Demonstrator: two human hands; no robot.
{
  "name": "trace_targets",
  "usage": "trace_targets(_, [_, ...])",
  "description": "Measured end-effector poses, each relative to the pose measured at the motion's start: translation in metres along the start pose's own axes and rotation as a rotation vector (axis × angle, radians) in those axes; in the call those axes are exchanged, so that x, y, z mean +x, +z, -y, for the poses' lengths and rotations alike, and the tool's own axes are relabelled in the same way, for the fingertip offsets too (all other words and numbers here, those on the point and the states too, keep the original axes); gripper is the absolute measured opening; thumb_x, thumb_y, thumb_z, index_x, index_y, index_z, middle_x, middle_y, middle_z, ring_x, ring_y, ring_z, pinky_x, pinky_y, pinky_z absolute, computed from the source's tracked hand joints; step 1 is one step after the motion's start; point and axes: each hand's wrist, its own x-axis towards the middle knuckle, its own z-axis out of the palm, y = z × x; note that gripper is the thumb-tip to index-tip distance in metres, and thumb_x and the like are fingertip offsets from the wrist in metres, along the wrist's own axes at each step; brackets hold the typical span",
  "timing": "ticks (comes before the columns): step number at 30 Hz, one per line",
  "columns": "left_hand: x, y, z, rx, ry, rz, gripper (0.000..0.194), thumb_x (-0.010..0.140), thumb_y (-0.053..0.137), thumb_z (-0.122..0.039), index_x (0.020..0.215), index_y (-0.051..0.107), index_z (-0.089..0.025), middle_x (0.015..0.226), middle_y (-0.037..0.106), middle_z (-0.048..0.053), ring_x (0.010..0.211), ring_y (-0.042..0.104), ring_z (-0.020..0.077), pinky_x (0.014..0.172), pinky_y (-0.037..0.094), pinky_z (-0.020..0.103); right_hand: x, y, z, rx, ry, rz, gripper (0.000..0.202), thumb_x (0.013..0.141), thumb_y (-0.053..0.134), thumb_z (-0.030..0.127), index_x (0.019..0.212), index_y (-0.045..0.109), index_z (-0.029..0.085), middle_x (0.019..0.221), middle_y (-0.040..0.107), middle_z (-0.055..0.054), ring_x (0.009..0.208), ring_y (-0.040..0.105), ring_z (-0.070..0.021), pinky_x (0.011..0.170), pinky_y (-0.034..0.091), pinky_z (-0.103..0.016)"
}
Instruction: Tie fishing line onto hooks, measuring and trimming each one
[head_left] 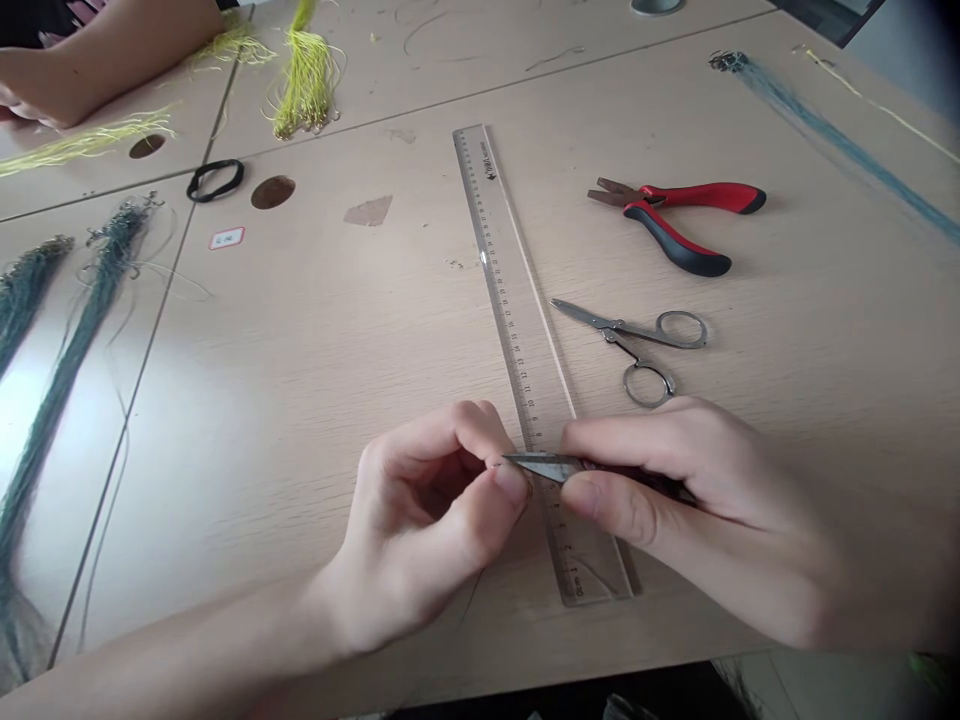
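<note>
Over the lower part of a clear plastic ruler [499, 250], my two hands meet. My right hand [697, 510] is closed around needle-nose pliers [546, 465], whose dark handles are mostly hidden by the fingers. The pliers' pointed jaws reach left to the thumb tip of my left hand [435, 520]. That hand is pinched, thumb against forefinger, on something too small to make out. A thin dark thread [471, 597] shows below it; whether it runs into the pinch cannot be seen. Small metal scissors [619, 328] lie spread just beyond my right hand.
Red-and-black pliers [667, 205] lie behind the scissors. Blue-green cord bundles [71, 380] lie at left, another cord bundle [832, 135] at right. Yellow cords [306, 85] and a black band [215, 180] are farther back. Another person's arm [127, 60] rests at the upper left.
</note>
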Motion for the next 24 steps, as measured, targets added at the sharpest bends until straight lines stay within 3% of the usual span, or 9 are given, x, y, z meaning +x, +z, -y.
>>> trace_targets(24, [0.001,0.0007,-0.0013,0.002,0.0,-0.001,0.021,0.089,0.054,-0.022,0.068,0.053,-0.018,0.061,0.044,-0.003,0.054,0.037,0.0086,0.049,0.028,0.025,-0.0006,-0.0001,0.0008,-0.065,-0.01,-0.027,0.034,0.092,0.045,0.044,0.074,0.061,0.02,0.051,0.043,0.003,0.047,0.038,-0.0097,0.042,0.025,-0.024])
